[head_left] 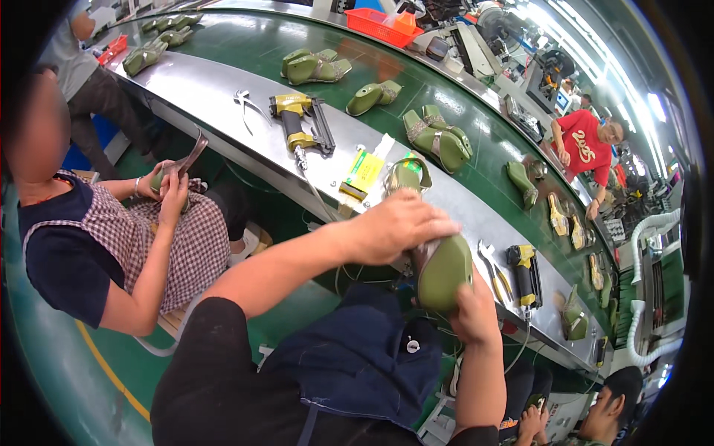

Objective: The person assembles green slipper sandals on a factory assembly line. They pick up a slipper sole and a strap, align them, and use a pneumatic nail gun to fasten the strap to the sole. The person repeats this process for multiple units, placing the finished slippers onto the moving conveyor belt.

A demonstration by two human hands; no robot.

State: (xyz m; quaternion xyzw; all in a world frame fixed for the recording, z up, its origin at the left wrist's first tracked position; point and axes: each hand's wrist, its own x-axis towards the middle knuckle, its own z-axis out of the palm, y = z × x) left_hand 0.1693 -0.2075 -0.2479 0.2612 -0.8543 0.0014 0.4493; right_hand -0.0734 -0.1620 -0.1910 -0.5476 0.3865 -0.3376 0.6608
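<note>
Left arm: reaches across from the lower left, elbow bent, wrist level with the last.
Left hand point(401, 227): knuckles up, fingers laid across the last's upper end; whether it grips or merely presses, I cannot tell.
Right arm: rises almost straight from the lower edge.
Right hand point(477, 312): gripping the lower right side of the last, thumb against it.
Held last: one olive-green, smooth, foot-shaped shoe last point(444, 279), between both hands at the near edge of the silver metal table point(212, 100), its flat green face toward the viewer.
Nail guns: two yellow-and-black ones; one left of the hands point(297, 123), one right point(526, 276).
Pincers: one silver metal pair point(251, 110) near the left gun; beside the right gun, metal hand tools point(497, 273) overlap, count unclear.
Card: one yellow-and-green piece point(363, 171), beyond the left forearm.
Baskets: two red-orange plastic ones point(383, 28) point(113, 49).
</note>
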